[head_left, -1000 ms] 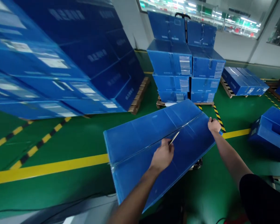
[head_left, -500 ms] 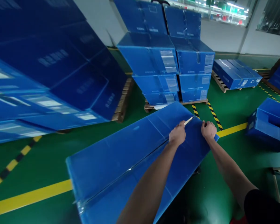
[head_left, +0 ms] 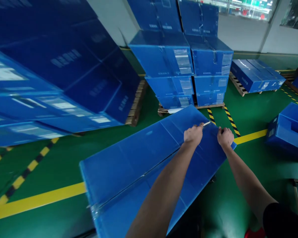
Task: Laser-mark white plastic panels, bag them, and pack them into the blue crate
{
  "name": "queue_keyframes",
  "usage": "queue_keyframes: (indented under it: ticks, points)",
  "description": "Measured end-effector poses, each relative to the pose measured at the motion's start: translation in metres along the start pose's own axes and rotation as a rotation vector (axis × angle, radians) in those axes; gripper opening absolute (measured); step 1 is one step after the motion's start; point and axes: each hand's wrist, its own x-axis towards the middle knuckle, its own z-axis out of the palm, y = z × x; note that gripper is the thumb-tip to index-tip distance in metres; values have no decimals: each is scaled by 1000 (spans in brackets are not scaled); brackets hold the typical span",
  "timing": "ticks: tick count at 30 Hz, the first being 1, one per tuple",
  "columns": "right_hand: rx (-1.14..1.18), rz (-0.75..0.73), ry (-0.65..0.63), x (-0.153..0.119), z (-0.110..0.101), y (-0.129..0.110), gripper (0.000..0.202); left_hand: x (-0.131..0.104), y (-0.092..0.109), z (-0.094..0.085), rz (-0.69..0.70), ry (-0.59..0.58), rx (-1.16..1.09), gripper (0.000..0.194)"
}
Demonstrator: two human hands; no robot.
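Observation:
A long blue carton (head_left: 129, 155) lies in front of me, a taped seam running along its top. My left hand (head_left: 193, 135) is closed around a slim white utility knife (head_left: 207, 124), whose far end is over the seam near the carton's right end. At that right end edge, my right hand (head_left: 225, 137) is curled with its thumb against the fingers. Something dark shows in its grip, too small to make out. Part of the seam is hidden behind my left forearm.
Blue cartons (head_left: 161, 59) are stacked on a pallet ahead, with a taller stack (head_left: 64, 59) at left. A low carton pallet (head_left: 257, 74) stands at far right, and a blue box with a cut-out (head_left: 291, 129) nearer. Yellow tape (head_left: 37, 200) crosses the green floor.
The view has shifted, so the scene sits farther right. My left hand has edged forward along the carton and the knife lies flatter. My right hand stays at the end edge.

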Motion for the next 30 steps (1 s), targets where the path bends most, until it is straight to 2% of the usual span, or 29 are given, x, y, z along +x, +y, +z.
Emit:
queue_keyframes:
  ticks: [5,9,13,18,30]
  points:
    - [2,-8,6,-1,0,2,49,-10,-8,-9,-7,-78,48,59]
    - [5,-10,13,0,0,5,47,-28,-33,-18,-21,-107,103,63]
    - [1,-11,23,2,0,7,46,-56,-63,-33,-54,-139,176,63]
    - [-11,-20,49,2,-1,8,48,-108,-103,-45,-102,-165,235,61]
    - [-12,-25,144,8,-7,7,40,-257,-193,-63,-292,-134,308,52]
